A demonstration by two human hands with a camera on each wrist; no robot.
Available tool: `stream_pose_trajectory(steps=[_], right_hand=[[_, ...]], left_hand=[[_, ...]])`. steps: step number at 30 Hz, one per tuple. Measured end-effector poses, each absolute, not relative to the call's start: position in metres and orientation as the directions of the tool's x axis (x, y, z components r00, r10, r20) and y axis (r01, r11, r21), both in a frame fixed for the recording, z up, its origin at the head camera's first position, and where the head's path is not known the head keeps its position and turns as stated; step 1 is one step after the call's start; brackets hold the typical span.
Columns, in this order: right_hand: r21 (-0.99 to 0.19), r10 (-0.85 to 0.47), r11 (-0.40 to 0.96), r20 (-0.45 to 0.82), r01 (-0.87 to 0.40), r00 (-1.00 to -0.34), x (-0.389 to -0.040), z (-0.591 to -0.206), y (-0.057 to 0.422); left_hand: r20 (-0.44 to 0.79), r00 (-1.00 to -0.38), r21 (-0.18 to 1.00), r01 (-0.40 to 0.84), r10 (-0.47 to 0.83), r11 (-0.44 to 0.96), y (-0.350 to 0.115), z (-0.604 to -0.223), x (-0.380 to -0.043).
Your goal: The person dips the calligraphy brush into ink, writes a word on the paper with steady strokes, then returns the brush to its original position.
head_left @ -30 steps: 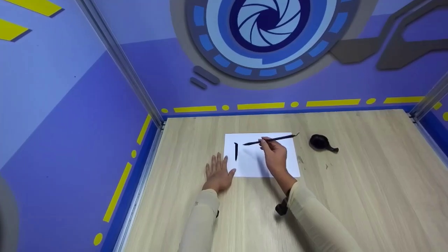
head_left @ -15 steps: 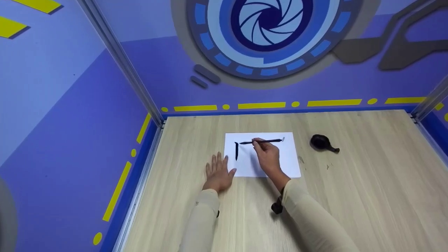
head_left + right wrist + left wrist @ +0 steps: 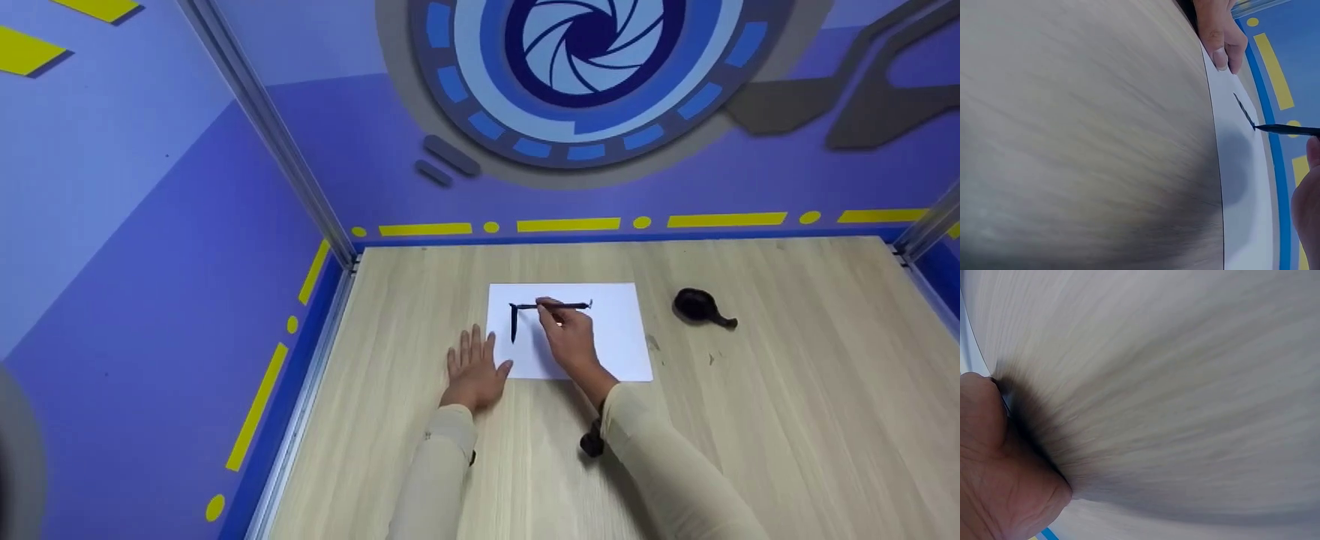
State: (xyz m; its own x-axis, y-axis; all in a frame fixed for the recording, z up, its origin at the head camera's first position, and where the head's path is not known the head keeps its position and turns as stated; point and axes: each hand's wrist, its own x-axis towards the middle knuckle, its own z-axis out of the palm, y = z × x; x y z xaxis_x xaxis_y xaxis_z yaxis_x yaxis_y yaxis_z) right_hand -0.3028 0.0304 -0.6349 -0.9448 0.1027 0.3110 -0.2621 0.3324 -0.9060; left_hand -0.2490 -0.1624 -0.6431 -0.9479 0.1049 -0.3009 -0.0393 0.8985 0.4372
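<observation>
My right hand (image 3: 571, 341) pinches a dark, thin writing brush (image 3: 568, 305), held nearly level across the sheet in the head view. White paper (image 3: 624, 337) lies under it, bearing one black vertical stroke (image 3: 514, 326) near its left side. In the right wrist view the brush (image 3: 1286, 129) meets the end of that stroke with its dark tip. My left hand (image 3: 478, 375) lies flat with fingers spread at the paper's lower left edge, partly on the table. The left wrist view shows only the heel of the left hand (image 3: 1010, 489) against the wood.
A small black ladle-shaped dish (image 3: 694, 306) with a short handle stands right of the paper. Dark smudges (image 3: 712, 359) mark the wooden table (image 3: 787, 420) below it. Blue and purple panels (image 3: 337, 165) wall in the back and sides.
My right hand has carried the brush leftward, and its tip has come to the top of the black stroke. The left hand stays on the sheet's edge.
</observation>
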Motion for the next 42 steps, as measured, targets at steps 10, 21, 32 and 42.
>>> stream_pose_trajectory(steps=[10,21,32,42], right_hand=[[-0.856,0.035,0.415,0.354,-0.309,-0.935,-0.303,-0.633,0.027],[-0.834,0.053,0.433,0.402,-0.342,-0.914,-0.302,-0.63,0.03],[-0.853,0.103,0.432,0.37,-0.293,-0.923,-0.304,-0.623,0.038],[-0.884,0.15,0.371,0.359,-0.284,-0.921,-0.3,-0.607,0.046]], left_hand=[[-0.298,-0.949,0.427,-0.039,0.1,0.904,-0.163,-0.645,-0.249],[-0.313,-0.946,0.379,-0.043,0.084,0.924,-0.162,-0.641,-0.247],[-0.304,-0.947,0.414,-0.037,0.1,0.909,-0.165,-0.656,-0.256],[-0.315,-0.945,0.386,-0.04,0.091,0.922,-0.164,-0.654,-0.253]])
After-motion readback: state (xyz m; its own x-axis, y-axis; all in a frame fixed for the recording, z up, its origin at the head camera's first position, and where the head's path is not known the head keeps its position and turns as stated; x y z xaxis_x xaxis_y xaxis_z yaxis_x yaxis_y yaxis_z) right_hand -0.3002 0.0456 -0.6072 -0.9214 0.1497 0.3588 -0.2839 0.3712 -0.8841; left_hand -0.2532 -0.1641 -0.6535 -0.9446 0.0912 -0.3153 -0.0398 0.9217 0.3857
